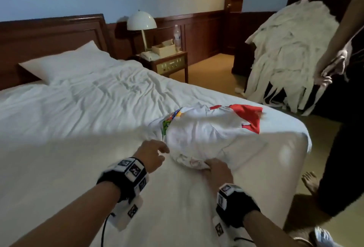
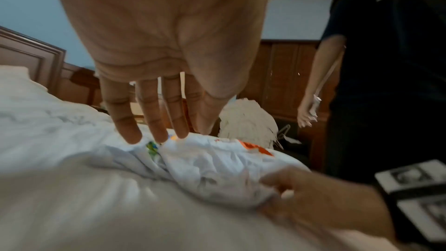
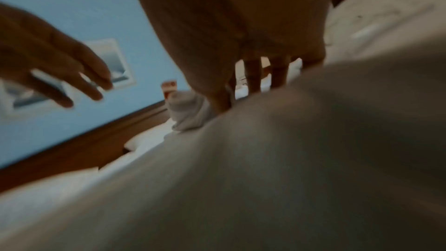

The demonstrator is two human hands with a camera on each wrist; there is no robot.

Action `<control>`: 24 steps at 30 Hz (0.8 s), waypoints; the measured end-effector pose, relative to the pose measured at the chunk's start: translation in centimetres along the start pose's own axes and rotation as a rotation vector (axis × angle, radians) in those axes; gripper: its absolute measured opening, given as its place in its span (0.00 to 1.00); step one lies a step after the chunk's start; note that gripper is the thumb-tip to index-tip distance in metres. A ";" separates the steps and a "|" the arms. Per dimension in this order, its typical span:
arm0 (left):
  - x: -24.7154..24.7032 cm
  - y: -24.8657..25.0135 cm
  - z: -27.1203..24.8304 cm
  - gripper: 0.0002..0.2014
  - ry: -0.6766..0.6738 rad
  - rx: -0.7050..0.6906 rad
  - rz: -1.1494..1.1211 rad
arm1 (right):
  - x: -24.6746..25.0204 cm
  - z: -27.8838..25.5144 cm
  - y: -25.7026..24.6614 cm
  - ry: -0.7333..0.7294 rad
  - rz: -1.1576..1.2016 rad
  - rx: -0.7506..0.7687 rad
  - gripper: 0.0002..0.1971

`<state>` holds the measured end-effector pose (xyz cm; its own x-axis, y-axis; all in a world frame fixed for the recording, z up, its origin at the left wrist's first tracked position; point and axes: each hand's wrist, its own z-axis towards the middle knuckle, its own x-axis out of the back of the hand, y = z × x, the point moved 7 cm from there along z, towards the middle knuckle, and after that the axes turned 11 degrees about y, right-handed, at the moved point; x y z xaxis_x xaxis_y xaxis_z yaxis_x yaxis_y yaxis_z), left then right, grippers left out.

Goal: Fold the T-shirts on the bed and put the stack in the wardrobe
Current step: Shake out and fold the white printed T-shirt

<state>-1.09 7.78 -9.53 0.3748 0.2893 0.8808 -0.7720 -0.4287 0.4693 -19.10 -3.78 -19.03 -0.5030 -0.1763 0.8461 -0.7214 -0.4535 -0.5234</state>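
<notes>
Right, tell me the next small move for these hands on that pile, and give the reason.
Probably bring the left hand down onto the near left edge of the T-shirt pile and grip it. That hand is open beside the crumpled, unfolded pile, while the right hand already holds its near edge on the bed. Two grips would let the top shirt be lifted and spread.

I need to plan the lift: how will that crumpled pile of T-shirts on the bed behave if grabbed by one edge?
Probably floppy: the T-shirts lie bunched and wrinkled, so they would sag and trail. Likely light, since the bed barely dents. The right hand grips only the near edge, so layers may slide apart.
</notes>
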 end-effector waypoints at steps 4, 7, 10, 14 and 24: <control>-4.4 3.2 2.5 0.41 -0.023 -0.169 -0.016 | 4.1 0.0 -0.9 0.314 0.419 0.218 0.16; -5.4 6.1 3.9 0.38 -0.073 -0.317 0.034 | 7.0 -0.4 -2.4 0.346 0.526 0.412 0.15; -3.2 7.4 4.4 0.09 0.105 -0.314 0.102 | 9.7 0.8 -1.8 0.458 0.509 0.317 0.23; 3.0 8.3 2.8 0.08 0.382 -0.223 -0.016 | 14.5 2.3 -4.0 0.613 0.580 0.268 0.17; 23.5 11.0 -7.0 0.04 0.556 -0.211 -0.668 | 28.8 0.8 -27.6 0.287 0.679 0.607 0.22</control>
<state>-4.32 15.87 15.90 0.5196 0.8187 0.2445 -0.5807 0.1285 0.8039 -13.25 2.98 19.86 -0.8790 -0.3844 0.2821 0.0970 -0.7235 -0.6835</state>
